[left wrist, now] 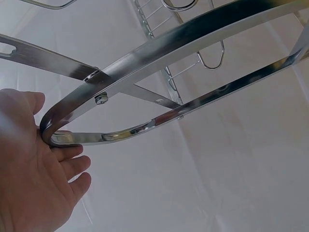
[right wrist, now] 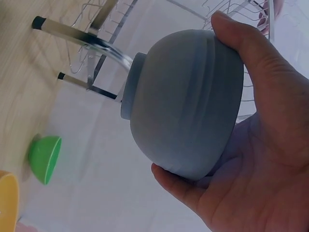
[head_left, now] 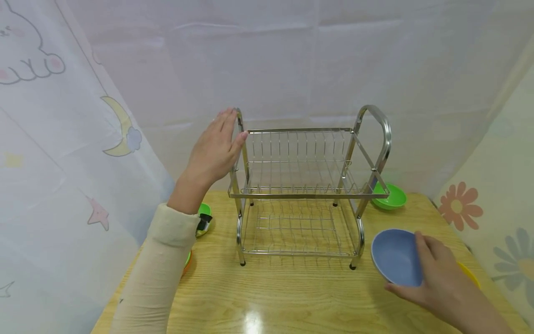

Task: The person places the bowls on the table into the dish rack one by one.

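Observation:
A two-tier metal dish rack (head_left: 308, 196) stands on the wooden table. My left hand (head_left: 214, 146) rests on the top of its left side handle, fingers nearly straight; in the left wrist view the hand (left wrist: 41, 164) lies against the curved end of the handle (left wrist: 72, 108). To the right of the rack, my right hand (head_left: 444, 273) holds a blue bowl (head_left: 396, 257) by its rim, thumb and fingers on opposite sides. The bowl is raised and tilted, with its inside visible from the head. In the right wrist view its rounded outside and foot ring (right wrist: 133, 87) show.
Behind the rack's right side sits a green bowl (head_left: 390, 197). A yellow dish (head_left: 469, 273) is mostly hidden behind my right hand. Left of the rack, partly covered by my left arm, are a green item (head_left: 205, 209) and an orange-rimmed one (head_left: 187, 265). Printed cloth hangs around the table.

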The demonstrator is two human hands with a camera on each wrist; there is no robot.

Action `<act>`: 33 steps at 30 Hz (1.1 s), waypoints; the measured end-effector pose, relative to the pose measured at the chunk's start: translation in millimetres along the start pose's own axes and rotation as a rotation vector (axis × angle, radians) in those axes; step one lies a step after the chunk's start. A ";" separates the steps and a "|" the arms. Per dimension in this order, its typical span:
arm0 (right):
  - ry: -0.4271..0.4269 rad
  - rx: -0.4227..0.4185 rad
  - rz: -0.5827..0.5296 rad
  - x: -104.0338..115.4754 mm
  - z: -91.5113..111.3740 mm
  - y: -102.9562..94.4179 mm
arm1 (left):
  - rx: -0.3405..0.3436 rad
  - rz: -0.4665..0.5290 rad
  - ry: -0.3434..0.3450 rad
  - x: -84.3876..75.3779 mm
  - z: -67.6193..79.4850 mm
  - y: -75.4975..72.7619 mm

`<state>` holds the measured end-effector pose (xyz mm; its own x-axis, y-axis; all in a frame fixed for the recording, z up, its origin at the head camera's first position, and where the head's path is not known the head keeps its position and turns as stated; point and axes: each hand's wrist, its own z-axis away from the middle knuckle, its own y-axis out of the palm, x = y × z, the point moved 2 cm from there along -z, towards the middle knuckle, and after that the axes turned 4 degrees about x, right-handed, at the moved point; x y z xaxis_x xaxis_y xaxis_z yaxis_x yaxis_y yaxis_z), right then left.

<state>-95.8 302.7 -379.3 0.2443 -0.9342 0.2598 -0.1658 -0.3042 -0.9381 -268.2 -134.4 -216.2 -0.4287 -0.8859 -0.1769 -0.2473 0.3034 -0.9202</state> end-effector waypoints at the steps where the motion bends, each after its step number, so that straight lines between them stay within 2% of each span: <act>1: -0.003 0.007 0.001 2.4 -0.2 -0.8 | 0.000 0.000 0.000 0.3 0.2 0.2; 15: -0.002 0.071 -0.023 29.6 -3.6 -2.4 | -0.017 0.006 0.006 0.6 4.1 0.0; 23: -0.002 0.110 -0.034 43.9 -9.5 -2.2 | -0.003 0.014 -0.008 0.7 7.0 -0.4; 33: -0.044 0.084 -0.045 57.6 -16.8 0.9 | -0.026 0.025 0.003 -1.3 11.5 -0.4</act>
<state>-97.9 245.5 -361.4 0.2917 -0.9104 0.2934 -0.0737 -0.3272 -0.9421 -257.6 -137.4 -219.6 -0.4378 -0.8770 -0.1981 -0.2588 0.3339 -0.9064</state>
